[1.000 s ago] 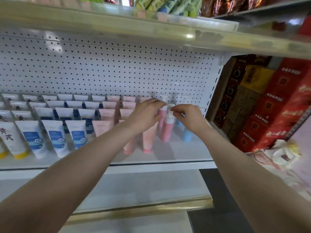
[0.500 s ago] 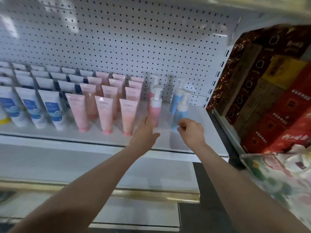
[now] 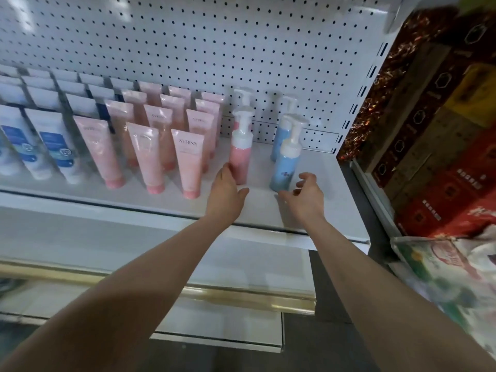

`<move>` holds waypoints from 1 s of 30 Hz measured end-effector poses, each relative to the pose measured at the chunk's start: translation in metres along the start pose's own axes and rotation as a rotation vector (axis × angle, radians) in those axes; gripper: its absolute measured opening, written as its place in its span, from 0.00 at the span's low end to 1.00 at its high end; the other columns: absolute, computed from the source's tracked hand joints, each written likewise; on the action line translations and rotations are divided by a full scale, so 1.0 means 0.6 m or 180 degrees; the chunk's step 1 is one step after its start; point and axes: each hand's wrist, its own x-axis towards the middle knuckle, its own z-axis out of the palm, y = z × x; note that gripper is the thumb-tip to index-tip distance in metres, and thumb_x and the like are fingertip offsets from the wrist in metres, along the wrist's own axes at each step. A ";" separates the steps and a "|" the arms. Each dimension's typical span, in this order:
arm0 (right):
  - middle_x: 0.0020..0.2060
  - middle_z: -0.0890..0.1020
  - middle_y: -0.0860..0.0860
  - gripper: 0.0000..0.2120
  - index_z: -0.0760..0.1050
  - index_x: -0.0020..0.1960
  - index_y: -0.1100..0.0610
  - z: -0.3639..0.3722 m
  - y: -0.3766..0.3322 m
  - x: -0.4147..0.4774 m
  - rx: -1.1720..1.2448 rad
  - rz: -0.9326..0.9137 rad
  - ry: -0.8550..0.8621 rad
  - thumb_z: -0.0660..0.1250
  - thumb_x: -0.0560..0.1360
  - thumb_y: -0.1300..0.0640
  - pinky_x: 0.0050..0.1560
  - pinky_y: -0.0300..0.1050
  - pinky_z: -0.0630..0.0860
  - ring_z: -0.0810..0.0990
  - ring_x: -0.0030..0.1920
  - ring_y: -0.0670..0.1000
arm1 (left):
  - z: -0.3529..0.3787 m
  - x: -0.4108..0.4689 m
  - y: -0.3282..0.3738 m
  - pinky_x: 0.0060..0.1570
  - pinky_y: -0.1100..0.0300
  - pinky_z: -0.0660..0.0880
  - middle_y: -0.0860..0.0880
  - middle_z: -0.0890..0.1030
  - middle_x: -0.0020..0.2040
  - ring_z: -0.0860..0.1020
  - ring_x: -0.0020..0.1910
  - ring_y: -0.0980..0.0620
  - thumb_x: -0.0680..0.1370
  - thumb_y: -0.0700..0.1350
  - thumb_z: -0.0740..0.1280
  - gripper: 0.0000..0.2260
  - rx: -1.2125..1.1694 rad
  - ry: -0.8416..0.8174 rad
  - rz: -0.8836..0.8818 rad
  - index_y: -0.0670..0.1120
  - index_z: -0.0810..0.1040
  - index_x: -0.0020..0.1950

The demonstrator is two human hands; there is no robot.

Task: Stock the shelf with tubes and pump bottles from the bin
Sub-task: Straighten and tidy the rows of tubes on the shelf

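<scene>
A person's left hand (image 3: 226,194) and right hand (image 3: 306,194) draw back empty from a white metal shelf (image 3: 268,210), having been up at the pump heads a second earlier. The front pink pump bottle with a white pump head (image 3: 240,154) stands upright. The left hand's straight, relaxed fingers lie by its base; whether they touch it cannot be told. Just right of that bottle stands a blue pump bottle with a white pump (image 3: 285,162), with the right hand's loosely curled fingers beside it, gripping nothing. Left of the pink bottle stand rows of pink plastic tubes (image 3: 188,162). Both bottles look placed, so another trip to the bin, which is out of view, seems the likely next step.
</scene>
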 end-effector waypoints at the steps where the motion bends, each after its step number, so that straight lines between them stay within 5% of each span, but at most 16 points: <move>1: 0.59 0.76 0.53 0.34 0.63 0.70 0.56 0.000 0.000 0.004 -0.0018 -0.0017 -0.0026 0.75 0.70 0.52 0.57 0.49 0.75 0.77 0.51 0.51 | 0.001 0.006 0.000 0.63 0.52 0.68 0.40 0.70 0.67 0.71 0.64 0.42 0.75 0.42 0.70 0.29 -0.0050 0.0014 -0.0033 0.39 0.62 0.71; 5: 0.61 0.76 0.52 0.30 0.66 0.69 0.56 0.005 -0.005 0.019 -0.0016 -0.0152 -0.0107 0.73 0.71 0.52 0.53 0.46 0.73 0.79 0.53 0.53 | 0.003 0.028 0.003 0.55 0.47 0.73 0.42 0.75 0.59 0.75 0.56 0.40 0.74 0.44 0.70 0.22 -0.0275 0.0106 -0.0166 0.41 0.67 0.65; 11: 0.44 0.78 0.50 0.15 0.70 0.54 0.56 0.018 -0.009 0.022 0.0154 -0.0244 -0.0114 0.71 0.71 0.55 0.42 0.45 0.72 0.77 0.44 0.54 | 0.008 0.045 0.003 0.54 0.47 0.75 0.47 0.79 0.58 0.78 0.54 0.44 0.72 0.47 0.72 0.25 -0.0518 0.0198 -0.0460 0.46 0.66 0.65; 21: 0.45 0.79 0.49 0.20 0.68 0.53 0.54 0.039 -0.005 0.036 0.0287 -0.0179 0.0099 0.74 0.67 0.51 0.45 0.50 0.78 0.79 0.45 0.53 | 0.011 0.058 -0.004 0.49 0.50 0.74 0.47 0.79 0.51 0.76 0.47 0.43 0.77 0.41 0.64 0.12 -0.0387 0.0112 -0.0449 0.47 0.66 0.58; 25: 0.44 0.78 0.48 0.20 0.67 0.53 0.55 0.041 -0.011 0.037 0.0236 -0.0194 0.0158 0.75 0.68 0.52 0.44 0.45 0.73 0.78 0.45 0.52 | 0.012 0.067 -0.010 0.38 0.65 0.70 0.54 0.76 0.41 0.73 0.42 0.50 0.80 0.41 0.59 0.04 -0.0457 0.0137 -0.0528 0.48 0.68 0.53; 30: 0.45 0.77 0.48 0.22 0.67 0.55 0.55 0.044 -0.011 0.038 0.0161 -0.0199 0.0189 0.75 0.69 0.51 0.44 0.44 0.72 0.77 0.45 0.52 | 0.012 0.071 -0.012 0.39 0.58 0.71 0.51 0.76 0.42 0.74 0.42 0.48 0.79 0.41 0.59 0.04 -0.0391 0.0087 -0.0483 0.47 0.68 0.53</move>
